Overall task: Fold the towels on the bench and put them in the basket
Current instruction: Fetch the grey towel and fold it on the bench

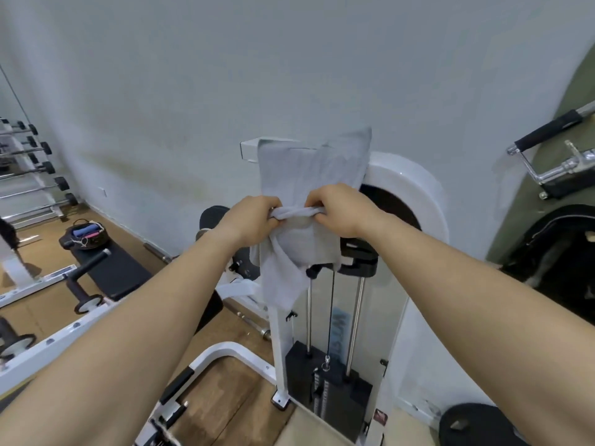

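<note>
Towel (309, 165): grey, held up, centre, bunched midway.
Left hand (254, 217): curled round the bunch.
Right hand (335, 209): grips it too, 3 o'clock side.
Basket (86, 235): on bench (109, 268), 9 o'clock.

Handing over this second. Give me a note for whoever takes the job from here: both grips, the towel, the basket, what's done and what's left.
Left grip: curled round the grey towel at its bunched middle.
Right grip: curled round the same bunch, close beside the left.
Towel: held in the air before the weight machine, one part up, one hanging; not folded.
Basket: on the black bench, far left.
Done: blue and pink cloths lie in the basket.
To do: fold this towel and put it in the basket.
</note>
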